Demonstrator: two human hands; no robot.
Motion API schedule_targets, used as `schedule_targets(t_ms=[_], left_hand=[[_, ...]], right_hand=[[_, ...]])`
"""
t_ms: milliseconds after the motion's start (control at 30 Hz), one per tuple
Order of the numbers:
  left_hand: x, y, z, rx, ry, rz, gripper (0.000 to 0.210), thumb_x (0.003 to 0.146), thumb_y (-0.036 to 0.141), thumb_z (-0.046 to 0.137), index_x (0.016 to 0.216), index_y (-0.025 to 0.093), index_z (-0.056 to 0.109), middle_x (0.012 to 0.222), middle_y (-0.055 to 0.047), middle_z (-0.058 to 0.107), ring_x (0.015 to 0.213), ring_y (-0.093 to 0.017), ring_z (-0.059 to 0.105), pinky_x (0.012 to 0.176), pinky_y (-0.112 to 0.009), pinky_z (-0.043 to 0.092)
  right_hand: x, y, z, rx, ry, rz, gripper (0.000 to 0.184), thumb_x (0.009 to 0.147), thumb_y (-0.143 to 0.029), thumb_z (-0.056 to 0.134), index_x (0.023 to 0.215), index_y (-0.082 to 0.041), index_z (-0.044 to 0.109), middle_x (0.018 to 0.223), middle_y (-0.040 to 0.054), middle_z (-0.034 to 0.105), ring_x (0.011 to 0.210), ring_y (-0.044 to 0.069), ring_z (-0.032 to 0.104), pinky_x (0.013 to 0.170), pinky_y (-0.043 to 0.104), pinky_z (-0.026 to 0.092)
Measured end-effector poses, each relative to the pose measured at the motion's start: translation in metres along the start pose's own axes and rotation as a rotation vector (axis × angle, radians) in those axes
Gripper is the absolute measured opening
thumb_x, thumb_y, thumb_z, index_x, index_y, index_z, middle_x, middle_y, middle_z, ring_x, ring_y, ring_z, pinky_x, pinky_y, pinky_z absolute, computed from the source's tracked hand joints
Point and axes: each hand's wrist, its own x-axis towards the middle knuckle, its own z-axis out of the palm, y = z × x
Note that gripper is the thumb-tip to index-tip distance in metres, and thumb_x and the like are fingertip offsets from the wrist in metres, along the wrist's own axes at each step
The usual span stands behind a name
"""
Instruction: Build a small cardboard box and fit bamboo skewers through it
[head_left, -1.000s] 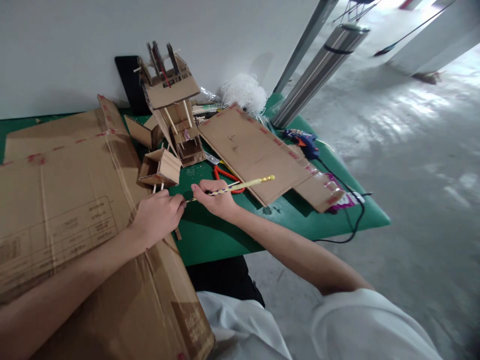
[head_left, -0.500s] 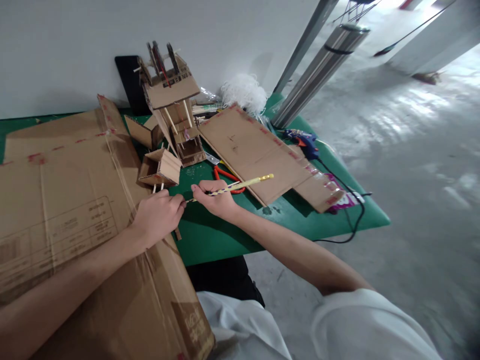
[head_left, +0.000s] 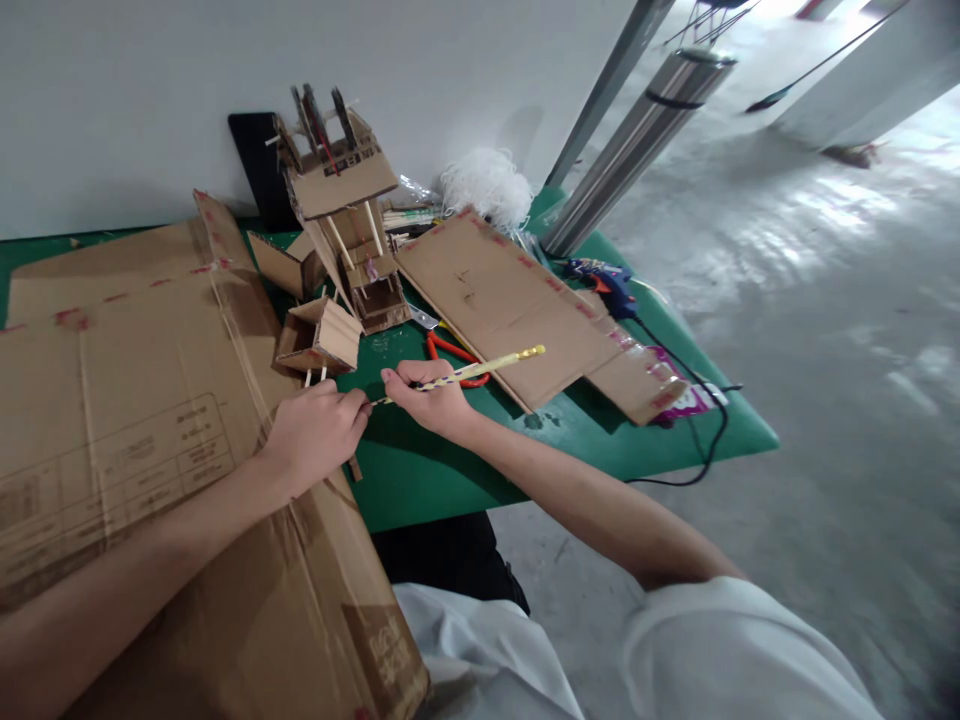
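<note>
A yellow patterned pencil [head_left: 510, 360] is gripped in my right hand [head_left: 436, 405], its tip pointing left at the fingers of my left hand [head_left: 319, 430]. My left hand is closed near that tip; what it pinches is mostly hidden. Below its fingers a narrow brown cardboard strip [head_left: 355, 467] sticks out. Just above the left knuckles stands a small open cardboard box [head_left: 321, 335] with pale sticks under it, running down toward the hand. Behind it rises a taller cardboard structure [head_left: 343, 190] with sticks and upright discs.
A large flattened carton [head_left: 142, 370] covers the left of the green table [head_left: 450, 480]. Beyond my right hand lie red-handled scissors [head_left: 442, 345], a cardboard sheet [head_left: 502, 300], a blue glue gun [head_left: 607, 285] with its cord, and white shredded filler [head_left: 487, 188]. A metal cylinder [head_left: 637, 150] stands behind.
Hardly anything differs. The pencil's eraser end has shifted very slightly left and down; both hands stay in place.
</note>
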Motion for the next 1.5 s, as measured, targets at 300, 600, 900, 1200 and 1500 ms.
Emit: schedule_targets(t_ms=[300, 600, 900, 1200, 1500], left_hand=[[0.0000, -0.0007, 0.0020, -0.002, 0.012, 0.014, 0.041, 0.104, 0.032, 0.039, 0.093, 0.018, 0.075, 0.080, -0.012, 0.071, 0.088, -0.027, 0.070, 0.059, -0.031, 0.045], [0.0010, -0.0001, 0.0025, -0.023, 0.003, 0.005, 0.041, 0.104, 0.032, 0.039, 0.093, 0.018, 0.075, 0.083, -0.011, 0.073, 0.090, -0.028, 0.070, 0.059, -0.033, 0.045], [-0.0014, -0.0027, 0.0048, -0.054, 0.030, 0.011, 0.028, 0.100, 0.038, 0.050, 0.110, 0.022, 0.070, 0.089, -0.008, 0.074, 0.094, -0.028, 0.070, 0.057, -0.031, 0.045], [0.0004, -0.0021, 0.0053, -0.048, 0.019, -0.006, 0.024, 0.100, 0.031, 0.047, 0.102, 0.022, 0.069, 0.085, -0.007, 0.071, 0.089, -0.026, 0.070, 0.056, -0.029, 0.041], [-0.0012, -0.0042, 0.0058, -0.050, 0.021, 0.006, 0.022, 0.099, 0.031, 0.049, 0.102, 0.021, 0.069, 0.085, -0.007, 0.071, 0.090, -0.025, 0.070, 0.058, -0.029, 0.042]], right_hand=[[0.0005, 0.0012, 0.0001, -0.015, -0.003, -0.002, 0.055, 0.094, -0.047, 0.053, 0.054, -0.023, 0.024, 0.050, -0.0058, 0.028, 0.051, 0.008, 0.026, 0.050, 0.028, 0.025], [-0.0001, 0.0009, 0.0002, 0.004, 0.004, -0.016, 0.051, 0.093, -0.039, 0.054, 0.055, -0.023, 0.025, 0.051, -0.0065, 0.027, 0.051, 0.008, 0.025, 0.050, 0.027, 0.024], [-0.0008, 0.0026, 0.0006, -0.002, 0.020, -0.007, 0.047, 0.092, -0.035, 0.055, 0.055, -0.022, 0.030, 0.050, -0.0064, 0.032, 0.050, 0.007, 0.028, 0.049, 0.026, 0.024], [-0.0003, 0.0019, 0.0010, 0.012, 0.003, -0.001, 0.049, 0.092, -0.037, 0.054, 0.055, -0.023, 0.025, 0.050, -0.0065, 0.028, 0.051, 0.007, 0.026, 0.049, 0.027, 0.023], [-0.0003, 0.0005, 0.0009, 0.014, 0.007, -0.027, 0.049, 0.092, -0.035, 0.054, 0.055, -0.022, 0.025, 0.051, -0.0068, 0.026, 0.051, 0.007, 0.024, 0.049, 0.027, 0.023]])
